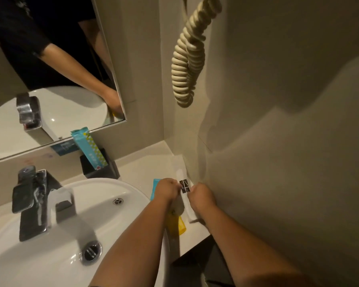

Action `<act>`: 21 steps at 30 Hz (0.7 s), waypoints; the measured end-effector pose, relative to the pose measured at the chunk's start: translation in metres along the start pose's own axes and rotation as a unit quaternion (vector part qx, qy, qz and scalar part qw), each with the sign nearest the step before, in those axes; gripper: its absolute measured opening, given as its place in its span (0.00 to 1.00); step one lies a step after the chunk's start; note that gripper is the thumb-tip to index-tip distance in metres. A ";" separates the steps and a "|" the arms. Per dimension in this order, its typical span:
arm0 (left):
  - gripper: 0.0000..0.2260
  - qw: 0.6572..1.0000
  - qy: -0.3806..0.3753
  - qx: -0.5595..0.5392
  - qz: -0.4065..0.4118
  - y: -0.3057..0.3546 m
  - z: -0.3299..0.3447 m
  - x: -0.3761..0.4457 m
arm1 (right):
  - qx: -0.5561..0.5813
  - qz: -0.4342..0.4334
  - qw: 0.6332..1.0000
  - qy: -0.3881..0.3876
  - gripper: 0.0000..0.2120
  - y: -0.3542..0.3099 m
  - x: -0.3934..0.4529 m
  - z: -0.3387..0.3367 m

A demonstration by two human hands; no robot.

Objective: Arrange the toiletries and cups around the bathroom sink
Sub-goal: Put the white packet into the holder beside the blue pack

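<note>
L hand (166,191) & R hand (201,196) gripping white packet (184,188), prob sachet, beside sink (104,187)

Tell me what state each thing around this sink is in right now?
Left hand: closed on the white packet.
Right hand: closed on the white packet.
White packet: held between both hands, by the wall.
Teal packet: upright in the black holder.
Yellow item: lying on the counter.
Faucet: no water visible.
Drain: looks open.
</note>
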State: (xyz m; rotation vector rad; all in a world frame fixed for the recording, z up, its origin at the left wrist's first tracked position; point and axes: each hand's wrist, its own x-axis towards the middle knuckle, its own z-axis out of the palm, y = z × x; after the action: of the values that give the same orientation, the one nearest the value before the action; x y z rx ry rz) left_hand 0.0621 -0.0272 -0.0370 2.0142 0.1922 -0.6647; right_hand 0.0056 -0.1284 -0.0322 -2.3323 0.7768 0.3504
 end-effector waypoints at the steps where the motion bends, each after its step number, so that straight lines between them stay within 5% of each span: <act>1: 0.16 1.000 0.002 -0.021 0.018 0.001 -0.004 -0.003 | 0.015 -0.010 1.000 0.004 0.06 -0.005 -0.003 -0.006; 7: 0.12 0.992 0.056 -0.075 0.085 0.033 -0.061 -0.031 | 0.061 -0.120 0.991 0.000 0.07 -0.055 -0.024 -0.039; 21: 0.05 0.950 0.238 0.057 0.196 0.067 -0.229 -0.076 | 0.113 -0.299 0.948 -0.004 0.06 -0.228 -0.040 -0.041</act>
State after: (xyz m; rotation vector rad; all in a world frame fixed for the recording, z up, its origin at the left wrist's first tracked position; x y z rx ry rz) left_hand 0.1111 0.1421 0.1409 2.2112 0.0323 0.0702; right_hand 0.1154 0.0033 0.1290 -2.2120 0.0703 0.0005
